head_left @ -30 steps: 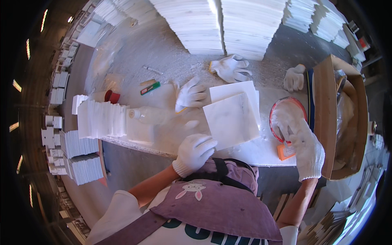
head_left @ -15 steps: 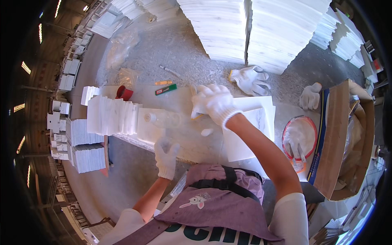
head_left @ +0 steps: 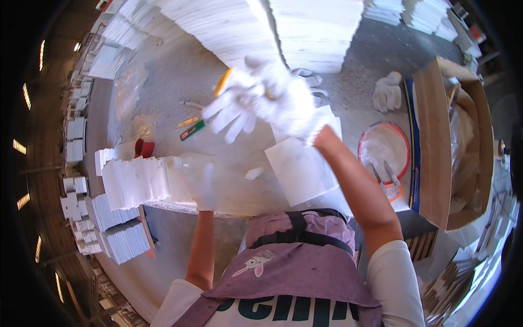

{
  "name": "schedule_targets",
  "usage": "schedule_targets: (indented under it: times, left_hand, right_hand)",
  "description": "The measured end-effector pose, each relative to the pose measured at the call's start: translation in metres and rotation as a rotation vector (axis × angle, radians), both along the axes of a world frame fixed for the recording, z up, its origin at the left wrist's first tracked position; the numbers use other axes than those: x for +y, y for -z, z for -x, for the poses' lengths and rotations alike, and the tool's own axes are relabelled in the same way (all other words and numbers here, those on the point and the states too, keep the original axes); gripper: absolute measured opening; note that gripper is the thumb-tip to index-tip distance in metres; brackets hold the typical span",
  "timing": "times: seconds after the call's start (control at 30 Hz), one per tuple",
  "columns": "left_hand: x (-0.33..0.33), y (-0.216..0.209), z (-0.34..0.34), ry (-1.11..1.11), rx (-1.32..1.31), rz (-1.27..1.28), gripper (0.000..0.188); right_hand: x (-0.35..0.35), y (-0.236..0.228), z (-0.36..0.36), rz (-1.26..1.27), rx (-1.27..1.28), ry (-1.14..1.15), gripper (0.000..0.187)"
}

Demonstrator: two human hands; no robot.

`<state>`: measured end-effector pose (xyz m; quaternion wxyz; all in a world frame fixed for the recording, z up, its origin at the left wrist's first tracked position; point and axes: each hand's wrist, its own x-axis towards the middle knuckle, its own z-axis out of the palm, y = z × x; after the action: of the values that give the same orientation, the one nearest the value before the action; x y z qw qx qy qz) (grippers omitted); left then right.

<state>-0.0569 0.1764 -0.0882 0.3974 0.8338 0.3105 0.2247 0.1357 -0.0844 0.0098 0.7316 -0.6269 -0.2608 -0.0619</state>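
My right hand (head_left: 289, 103), in a white knit glove, is raised over the table. It grips a loose white work glove (head_left: 234, 111) with a yellow cuff, its empty fingers dangling; both are smeared by motion. Another glove (head_left: 309, 78) lies partly hidden behind my right hand. My left hand (head_left: 204, 189), also gloved, is low at the table's near edge with thumb and fingers apart, though blurred. Beside it lies a clear plastic bottle (head_left: 188, 163). Between my hands rests a small white piece (head_left: 254, 173). White sheets (head_left: 305, 169) lie under my right forearm.
Upright white panels (head_left: 133, 182) stand at the left, near a red ring (head_left: 144, 147). A green box (head_left: 192, 130) and yellow cutter (head_left: 188, 122) lie behind. Tall white stacks (head_left: 316, 32) rise at the back. Rightward are a red-rimmed tub (head_left: 407, 152), a glove (head_left: 388, 92) and a carton (head_left: 430, 147).
My right hand has lifted the yellow-cuffed glove up and away from the tabletop. My left hand has moved forward towards the bottle. The whole view has shifted and turned slightly.
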Motion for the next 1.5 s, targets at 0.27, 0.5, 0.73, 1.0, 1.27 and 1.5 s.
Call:
schedule_targets:
  times: [0.27, 0.5, 0.73, 1.0, 1.27, 1.5]
  left_hand:
    - [-0.048, -0.083, -0.045, 0.402, -0.051, -0.074, 0.088]
    - [-0.101, -0.105, -0.068, 0.986, -0.096, -0.857, 0.085]
    - [-0.136, -0.101, -0.074, 1.262, 0.0, -1.075, 0.078]
    - [-0.147, -0.097, -0.074, 1.328, 0.071, -1.175, 0.076]
    - [-0.161, -0.096, -0.074, 1.33, 0.113, -1.206, 0.077]
    - [-0.169, -0.094, -0.074, 1.333, 0.078, -1.23, 0.08]
  right_hand:
    - [-0.177, -0.049, 0.126, -0.21, 0.291, 0.353, 0.042]
    - [-0.21, 0.006, 0.241, 0.322, 0.885, 0.239, 0.031]
    - [-0.182, 0.04, 0.279, 0.493, 0.786, 0.241, 0.039]
    - [-0.183, 0.049, 0.286, 0.436, 0.871, 0.251, 0.044]
    - [-0.186, 0.05, 0.279, 0.469, 0.823, 0.325, 0.044]
    - [-0.184, 0.053, 0.279, 0.513, 0.766, 0.424, 0.047]
